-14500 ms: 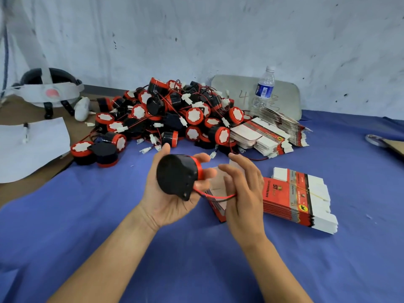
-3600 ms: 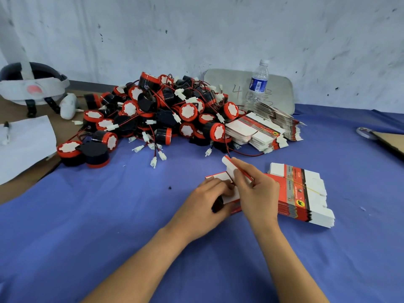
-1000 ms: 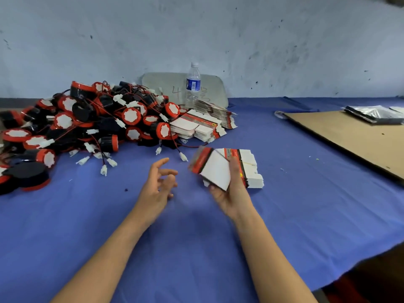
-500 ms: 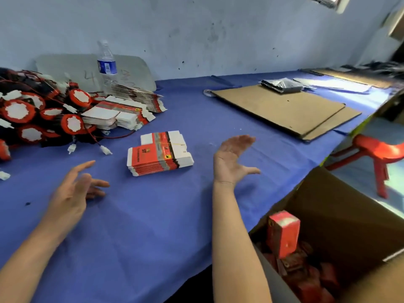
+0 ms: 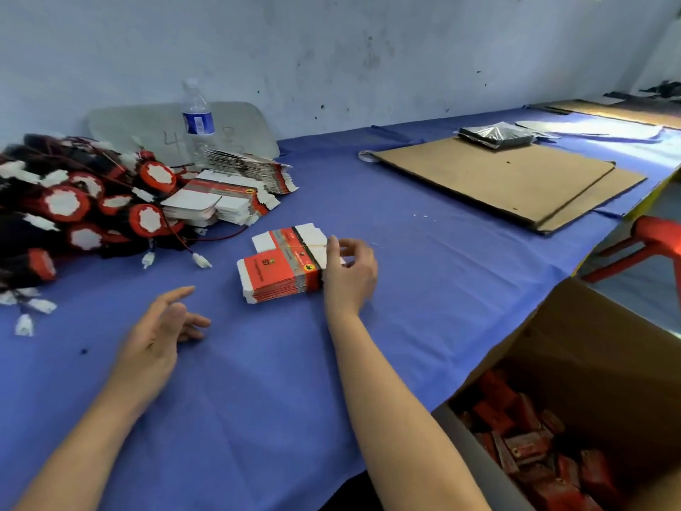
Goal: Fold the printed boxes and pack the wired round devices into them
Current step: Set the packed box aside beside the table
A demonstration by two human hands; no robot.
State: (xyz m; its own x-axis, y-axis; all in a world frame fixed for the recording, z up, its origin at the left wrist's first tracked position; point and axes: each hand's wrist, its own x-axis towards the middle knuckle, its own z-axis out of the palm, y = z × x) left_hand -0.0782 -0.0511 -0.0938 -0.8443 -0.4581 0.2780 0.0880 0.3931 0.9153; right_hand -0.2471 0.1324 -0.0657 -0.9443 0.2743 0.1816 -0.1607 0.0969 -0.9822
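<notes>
The right hand (image 5: 348,278) is touching the right edge of a banded stack of flat, glossy red-and-white printed boxes (image 5: 280,267) at the middle of the blue-clothed desk (image 5: 405,271). Its fingers are curling loosely, and whether they are pinching a box cannot be told. The left hand (image 5: 162,326) is hovering with fingers apart and relaxed. Round black-and-red wired devices (image 5: 73,208) are lying heaped at the left.

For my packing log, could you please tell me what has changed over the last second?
The right hand let go of the folded box and swung left to the right edge of the flat box stack. The left hand stays open above the blue cloth; the device pile is unmoved.
</notes>
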